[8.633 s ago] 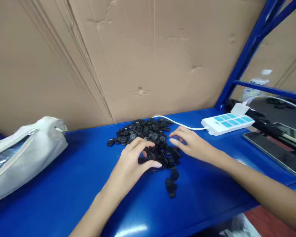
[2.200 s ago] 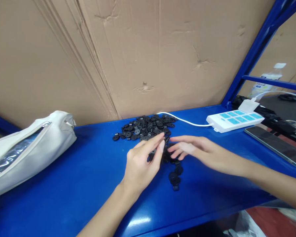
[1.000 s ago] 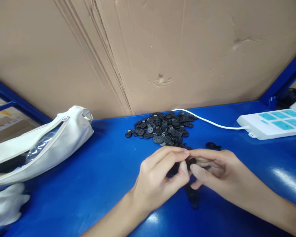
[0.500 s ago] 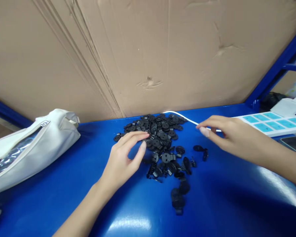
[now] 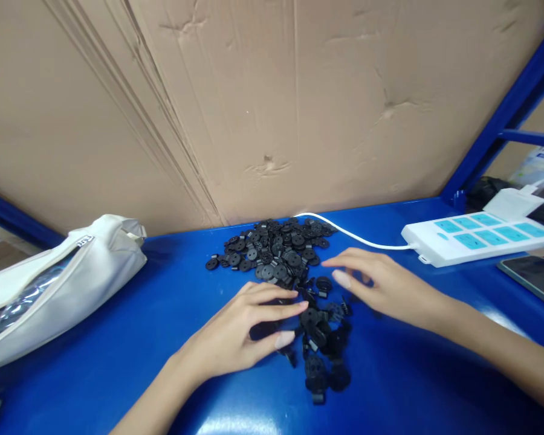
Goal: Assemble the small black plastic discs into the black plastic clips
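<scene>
Small black round parts lie heaped in a pile on the blue tabletop. A looser cluster of the same parts spreads from the pile toward the front. My left hand rests at the left side of that cluster, fingers apart, its fingertips touching or just over some black parts. On the cluster's right side is my right hand, its fingers apart and its fingertips near the right edge of the pile. Nothing is visibly gripped in it. Parts beneath both hands are partly hidden.
At the left lies an open white pouch with something clear inside. A white power strip with blue sockets sits at the right, its white cable running behind the pile. Beside it is a dark flat device. Cardboard stands behind.
My left hand has moved right and nearer, from the pile to the front cluster. My right hand has moved left and down toward the parts. The view has shifted slightly, showing more of the power strip.
</scene>
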Tool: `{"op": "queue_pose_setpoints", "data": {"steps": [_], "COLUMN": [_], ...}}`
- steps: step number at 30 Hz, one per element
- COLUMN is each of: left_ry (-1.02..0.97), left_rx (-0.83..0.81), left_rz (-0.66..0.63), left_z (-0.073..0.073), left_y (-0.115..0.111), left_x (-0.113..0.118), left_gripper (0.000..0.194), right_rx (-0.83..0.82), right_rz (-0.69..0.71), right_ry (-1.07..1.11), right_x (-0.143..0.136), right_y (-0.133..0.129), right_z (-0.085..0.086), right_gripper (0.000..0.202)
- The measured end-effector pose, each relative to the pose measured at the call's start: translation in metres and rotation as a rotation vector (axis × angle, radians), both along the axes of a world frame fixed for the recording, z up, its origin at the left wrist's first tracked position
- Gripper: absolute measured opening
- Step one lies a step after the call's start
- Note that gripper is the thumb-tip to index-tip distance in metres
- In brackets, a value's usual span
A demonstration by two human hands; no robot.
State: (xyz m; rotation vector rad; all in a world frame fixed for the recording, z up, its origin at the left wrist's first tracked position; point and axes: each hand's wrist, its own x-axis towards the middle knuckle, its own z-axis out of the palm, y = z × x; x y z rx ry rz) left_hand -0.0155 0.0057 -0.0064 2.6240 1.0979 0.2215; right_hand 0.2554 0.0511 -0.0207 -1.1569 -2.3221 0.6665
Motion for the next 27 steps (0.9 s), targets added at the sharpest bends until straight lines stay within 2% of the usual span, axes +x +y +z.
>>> {"op": "queue_pose_setpoints", "data": {"steps": [3, 7, 10, 12, 14, 17, 20, 24, 27], "left_ry": [0.033, -0.014, -0.078, -0.097, -0.101, -0.096, -0.059, 0.072, 0.134], "left_rx": [0.026, 0.040, 0.048, 0.044, 0.028, -0.034, -0.059, 0.111, 0.230], "left_rz": [0.002, 0.088, 0.130, 0.137, 0.162, 0.227, 0.276, 0.330, 0.234], "left_z": [0.005, 0.005, 0.003, 0.002, 0.002, 0.002, 0.004, 0.012, 0.018], "left_y": [-0.003, 0.002, 0.008, 0.010, 0.011, 0.007, 0.003, 0.008, 0.024], "left_x": [0.000, -0.008, -0.014, -0.016, -0.016, -0.014, -0.014, -0.014, -0.006], "left_gripper": [0.047, 0.052, 0.036, 0.026, 0.021, 0.021, 0.023, 0.023, 0.026], "right_rx": [-0.020, -0.126, -0.204, -0.162, -0.047, 0.092, 0.125, 0.119, 0.152], "right_rz": [0.152, 0.144, 0.169, 0.184, 0.213, 0.300, 0.313, 0.275, 0.223], "right_ry": [-0.051, -0.114, -0.122, -0.091, -0.057, -0.098, -0.169, -0.196, -0.193], "right_x": [-0.005, 0.004, 0.010, 0.008, -0.002, -0.020, -0.028, -0.015, -0.007], "right_y": [-0.004, -0.007, -0.003, 0.001, 0.008, 0.016, 0.017, 0.008, 0.004], "right_z": [0.001, 0.010, 0.020, 0.024, 0.024, 0.015, 0.007, 0.010, 0.015], "right_gripper": [0.028, 0.020, 0.020, 0.023, 0.025, 0.034, 0.033, 0.028, 0.029]}}
